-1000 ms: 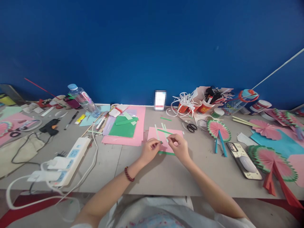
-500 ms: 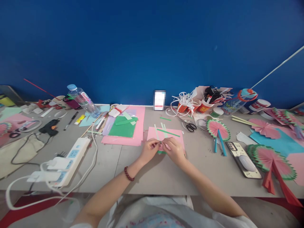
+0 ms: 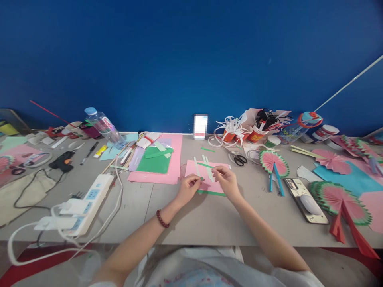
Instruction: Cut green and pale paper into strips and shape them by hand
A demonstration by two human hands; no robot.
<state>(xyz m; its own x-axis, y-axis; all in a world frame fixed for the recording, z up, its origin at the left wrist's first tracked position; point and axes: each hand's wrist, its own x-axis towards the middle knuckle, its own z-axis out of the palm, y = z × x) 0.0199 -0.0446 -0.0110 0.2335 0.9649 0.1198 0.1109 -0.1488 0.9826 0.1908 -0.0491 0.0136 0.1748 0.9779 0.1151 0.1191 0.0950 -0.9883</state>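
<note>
My left hand point(image 3: 189, 189) is closed in a pinch on a small dark green piece of paper point(image 3: 202, 179), mostly hidden by the fingertips. A beaded bracelet is on that wrist. My right hand point(image 3: 228, 181) has its thumb and fingers pinched at the right end of a green paper strip point(image 3: 205, 165). Under both hands lies a pink paper sheet point(image 3: 191, 169) with a green band point(image 3: 212, 193) along its near edge. Pale green strips point(image 3: 207, 162) lie across the sheet. Another short green strip point(image 3: 208, 150) is on the table beyond it.
Black scissors point(image 3: 240, 160) and a pink-green paper fan point(image 3: 274, 162) are to the right, with a phone point(image 3: 318, 213) under a mouse. At left are a green paper stack point(image 3: 154, 163), a power strip point(image 3: 89, 203) and a tilted bottle point(image 3: 104, 125). A blue wall stands behind.
My right hand has moved away from the left, rightward and slightly up, to the green strip. The left hand stays in place, keeping the small green piece. The sheet's green edge shows more.
</note>
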